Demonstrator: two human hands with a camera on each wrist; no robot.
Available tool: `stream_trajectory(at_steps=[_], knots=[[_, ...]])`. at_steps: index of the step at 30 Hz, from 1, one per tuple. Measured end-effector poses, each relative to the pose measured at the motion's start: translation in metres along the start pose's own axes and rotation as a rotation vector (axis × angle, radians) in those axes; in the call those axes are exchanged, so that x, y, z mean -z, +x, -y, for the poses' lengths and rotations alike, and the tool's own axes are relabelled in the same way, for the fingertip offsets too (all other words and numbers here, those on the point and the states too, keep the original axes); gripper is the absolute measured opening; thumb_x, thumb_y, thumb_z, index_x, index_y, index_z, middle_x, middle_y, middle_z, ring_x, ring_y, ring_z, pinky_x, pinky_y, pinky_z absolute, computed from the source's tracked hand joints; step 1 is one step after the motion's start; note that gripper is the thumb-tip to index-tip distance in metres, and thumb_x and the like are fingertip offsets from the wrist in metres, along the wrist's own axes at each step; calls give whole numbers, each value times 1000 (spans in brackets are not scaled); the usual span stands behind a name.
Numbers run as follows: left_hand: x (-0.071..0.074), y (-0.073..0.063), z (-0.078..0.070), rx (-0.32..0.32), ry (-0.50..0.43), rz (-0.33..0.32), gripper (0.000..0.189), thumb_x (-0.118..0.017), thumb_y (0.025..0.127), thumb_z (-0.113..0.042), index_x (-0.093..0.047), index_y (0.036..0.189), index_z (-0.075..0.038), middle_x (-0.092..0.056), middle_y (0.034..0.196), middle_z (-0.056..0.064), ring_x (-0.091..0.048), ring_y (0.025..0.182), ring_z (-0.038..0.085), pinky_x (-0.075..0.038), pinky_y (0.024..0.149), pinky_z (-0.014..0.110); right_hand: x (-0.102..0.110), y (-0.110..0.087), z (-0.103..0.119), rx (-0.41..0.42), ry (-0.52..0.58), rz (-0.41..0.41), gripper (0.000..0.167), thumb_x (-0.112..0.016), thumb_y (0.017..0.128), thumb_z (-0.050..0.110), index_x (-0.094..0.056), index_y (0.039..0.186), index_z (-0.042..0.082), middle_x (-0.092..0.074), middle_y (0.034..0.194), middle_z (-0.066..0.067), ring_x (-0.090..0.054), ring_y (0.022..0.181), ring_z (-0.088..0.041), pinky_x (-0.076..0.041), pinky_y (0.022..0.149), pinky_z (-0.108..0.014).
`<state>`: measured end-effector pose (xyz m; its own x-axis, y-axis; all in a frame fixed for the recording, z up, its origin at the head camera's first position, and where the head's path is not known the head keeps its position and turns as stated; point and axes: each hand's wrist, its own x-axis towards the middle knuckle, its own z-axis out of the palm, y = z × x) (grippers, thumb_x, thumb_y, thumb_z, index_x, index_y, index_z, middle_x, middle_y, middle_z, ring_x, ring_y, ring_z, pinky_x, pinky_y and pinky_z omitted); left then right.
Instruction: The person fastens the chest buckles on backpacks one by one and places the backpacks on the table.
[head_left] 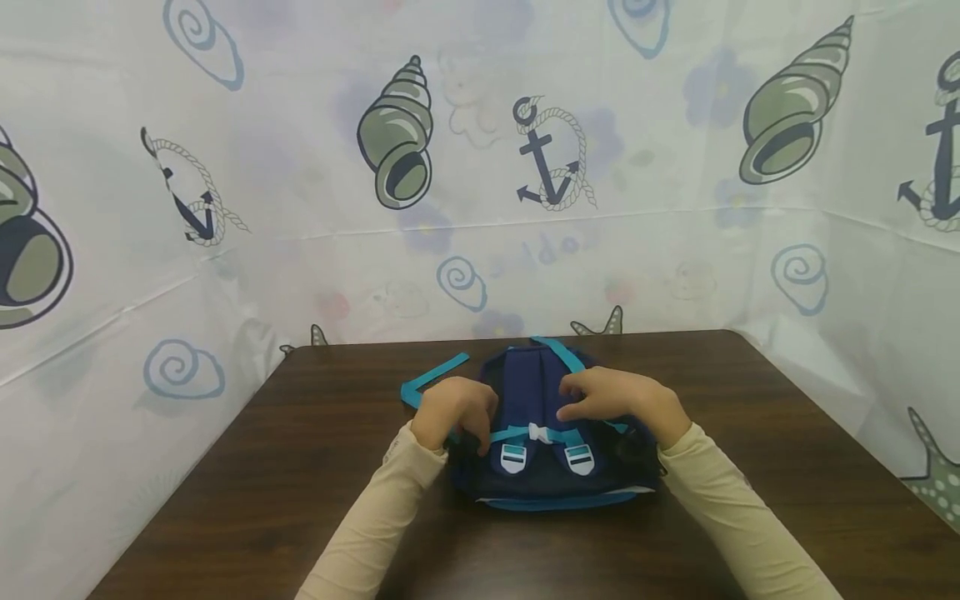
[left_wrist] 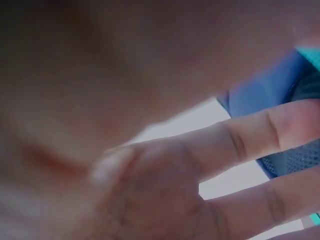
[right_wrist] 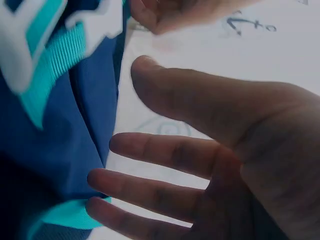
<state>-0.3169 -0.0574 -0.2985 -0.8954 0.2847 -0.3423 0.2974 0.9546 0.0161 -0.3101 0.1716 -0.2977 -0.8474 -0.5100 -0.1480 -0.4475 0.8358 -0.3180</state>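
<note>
A navy backpack (head_left: pixel 522 385) lies on the brown table with its strap side up. A teal chest strap (head_left: pixel 564 436) crosses it, joined at a white buckle (head_left: pixel 538 432). My left hand (head_left: pixel 454 410) is over the bag's left side, fingers pointing down; the left wrist view has them straight and spread beside mesh and blue fabric. Above the right side hovers my right hand (head_left: pixel 621 395), its thumb and fingers spread apart with nothing between them. In the right wrist view, the fingertips (right_wrist: pixel 102 181) overlap the bag's edge near a teal strap (right_wrist: pixel 70 212).
A loose teal strap (head_left: pixel 435 379) sticks out at the bag's upper left. Another teal strap (head_left: pixel 558 352) runs along its top. Two white adjuster buckles sit low on the bag, one (head_left: pixel 513 458) left of the other. A shell-and-anchor printed sheet (head_left: pixel 300 167) hangs around the table (head_left: pixel 300 500).
</note>
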Motion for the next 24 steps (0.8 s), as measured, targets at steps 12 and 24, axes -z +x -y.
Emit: stream_trajectory(at_steps=[12, 24], knots=[[-2, -1, -6, 62, 17, -1, 21, -82, 66, -26, -63, 60, -19, -52, 57, -5, -49, 54, 12, -40, 50, 25, -25, 15, 12, 17, 8, 35, 28, -78, 77, 27, -68, 101, 16, -63, 89, 1, -54, 82, -16, -53, 77, -34], [17, -14, 22, -133, -162, -103, 9, -72, 81, -23, -66, 76, -17, -66, 73, 1, -58, 62, 13, -45, 57, 26, -31, 21, 13, 93, -41, -4, 15, -76, 80, 23, -67, 91, 18, -62, 85, 5, -54, 78, -12, -51, 73, -29]])
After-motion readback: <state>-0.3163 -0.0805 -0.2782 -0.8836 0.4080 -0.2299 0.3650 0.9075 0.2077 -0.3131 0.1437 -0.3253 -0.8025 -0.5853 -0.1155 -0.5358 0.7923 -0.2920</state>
